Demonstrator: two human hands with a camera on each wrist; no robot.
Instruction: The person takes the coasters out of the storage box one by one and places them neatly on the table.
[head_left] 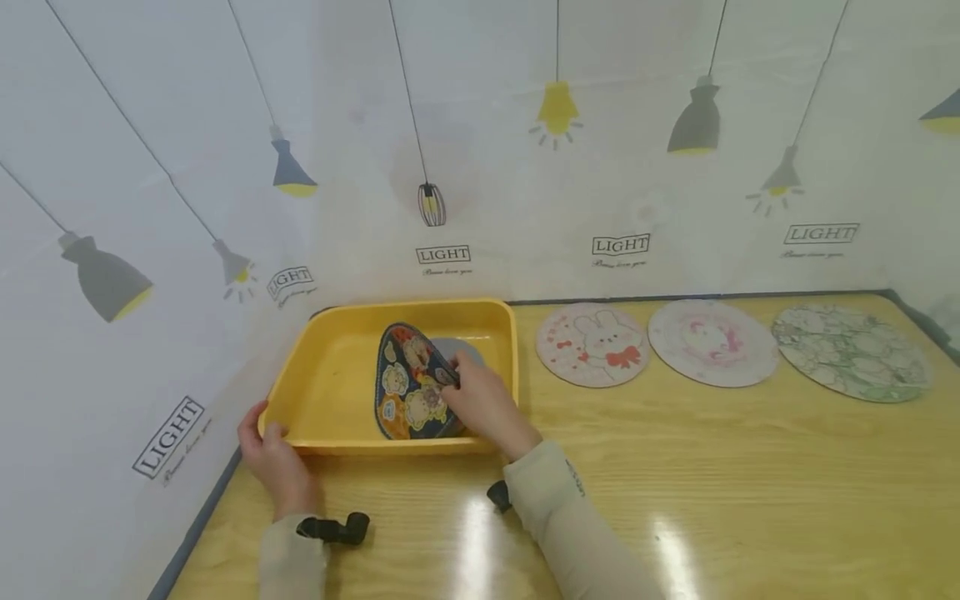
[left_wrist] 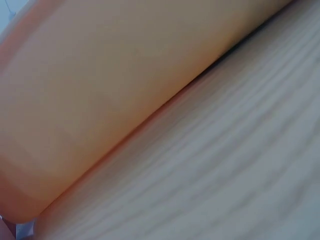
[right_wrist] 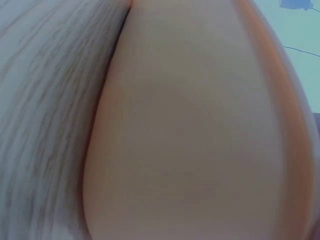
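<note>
A yellow plastic tray [head_left: 322,375] stands on the table against the back wall. At its front left corner my left hand [head_left: 277,462] grips the rim, thumb on the near side. My right hand [head_left: 483,404] reaches over the front rim and pinches a dark mat [head_left: 405,375] with cartoon figures by its right edge. The mat is tilted and bent inside the tray. Behind it shows part of a grey disc [head_left: 467,347]. Only the tray's outer wall [left_wrist: 100,85] and table fill the left wrist view; the right wrist view likewise shows the tray wall [right_wrist: 190,125].
Three round mats lie in a row along the back of the wooden table [head_left: 675,467]: a bunny mat [head_left: 581,346], a pink and white mat [head_left: 701,333] and a green patterned mat [head_left: 855,354]. A lamp-printed wall covering [head_left: 510,167] borders the table behind and at left.
</note>
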